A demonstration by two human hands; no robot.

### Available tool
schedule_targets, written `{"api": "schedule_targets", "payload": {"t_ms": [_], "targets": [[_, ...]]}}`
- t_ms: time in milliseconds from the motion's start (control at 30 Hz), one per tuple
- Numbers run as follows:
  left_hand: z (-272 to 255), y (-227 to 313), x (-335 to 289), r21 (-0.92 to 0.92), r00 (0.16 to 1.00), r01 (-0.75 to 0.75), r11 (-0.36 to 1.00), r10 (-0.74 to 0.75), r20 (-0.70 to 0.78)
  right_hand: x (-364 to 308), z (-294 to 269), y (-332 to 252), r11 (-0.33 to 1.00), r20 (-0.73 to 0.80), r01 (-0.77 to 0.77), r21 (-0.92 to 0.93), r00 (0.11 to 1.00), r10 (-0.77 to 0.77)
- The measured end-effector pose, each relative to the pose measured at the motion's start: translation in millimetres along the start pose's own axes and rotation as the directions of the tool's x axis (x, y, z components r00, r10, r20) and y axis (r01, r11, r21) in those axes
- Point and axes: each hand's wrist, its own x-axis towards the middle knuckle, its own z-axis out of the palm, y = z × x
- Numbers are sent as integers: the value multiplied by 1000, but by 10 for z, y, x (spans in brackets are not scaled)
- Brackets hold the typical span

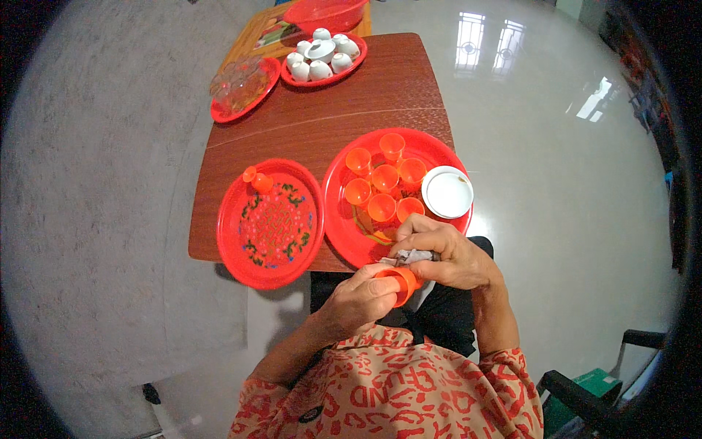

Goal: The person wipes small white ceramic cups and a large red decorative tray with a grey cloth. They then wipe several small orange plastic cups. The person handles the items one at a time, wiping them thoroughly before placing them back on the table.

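Observation:
My left hand (358, 298) grips an orange plastic cup (402, 287) by its rim, close to my lap. Just above it, my right hand (450, 256) pinches a crumpled whitish tissue or cloth (415, 256) between thumb and fingers. The two hands nearly meet over the table's front edge. Beyond them lies a large round red tray (340, 227) that carries several orange cups (385, 178) standing mouth up. White saucers (447, 192) are stacked at that tray's right side. The far side of the held cup is partly covered by my fingers.
A red patterned tray (313, 252) at left overhangs the brown table (292, 146) and holds a small orange piece (259, 180). Farther back are a red tray (322, 82) of white teacups (320, 70) and another with clear glasses (241, 86). A red basin (325, 16) stands behind.

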Motion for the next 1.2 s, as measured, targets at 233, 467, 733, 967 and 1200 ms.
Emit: {"api": "schedule_targets", "payload": {"t_ms": [233,467,733,967,1200], "targets": [[86,-33,-7,5,995,28,1000,-28,-99,-74,-66,-40,994,54,-89,-57,994,92],[88,-59,53,47,958,135,990,-118,-261,-165,104,-216,961,-225,-106,-257,973,47],[322,30,162,-562,652,304,769,-598,-465,-59,583,-148,598,-493,-187,-779,772,-401],[418,26,251,-938,506,78,339,-824,-255,-24,639,73,460,-437,-180,-870,713,-548],[336,67,389,-995,439,-92,-34,-899,-10,-69,668,140,380,-409,-206,-902,691,-595]]}}
